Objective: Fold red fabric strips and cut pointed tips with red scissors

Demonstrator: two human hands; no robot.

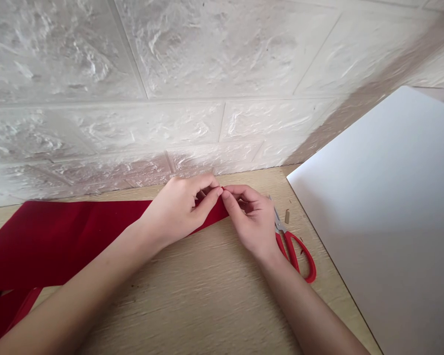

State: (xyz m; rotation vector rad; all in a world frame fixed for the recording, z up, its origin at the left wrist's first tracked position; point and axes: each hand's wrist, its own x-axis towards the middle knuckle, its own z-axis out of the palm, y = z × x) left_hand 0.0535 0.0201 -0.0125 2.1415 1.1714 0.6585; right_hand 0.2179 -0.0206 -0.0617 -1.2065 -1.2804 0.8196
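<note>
A long strip of dark red fabric (77, 231) lies across the table from the left edge of the view to beneath both hands. My left hand (183, 204) pinches the fabric near its right end, thumb against the fingertips. Touching it tip to tip, my right hand (249, 212) pinches the same spot, where a small bit of red shows between the fingers. Beside my right wrist lie scissors (292, 244) with red handles, their blades partly hidden behind that hand. Whether a needle or pin is in the fingers cannot be seen.
A white textured brick-pattern wall (192, 118) rises right behind the wooden table (192, 301). On the right a large white panel (388, 212) slants up beside the table edge. A small flat piece (287, 216) lies near the scissor blades.
</note>
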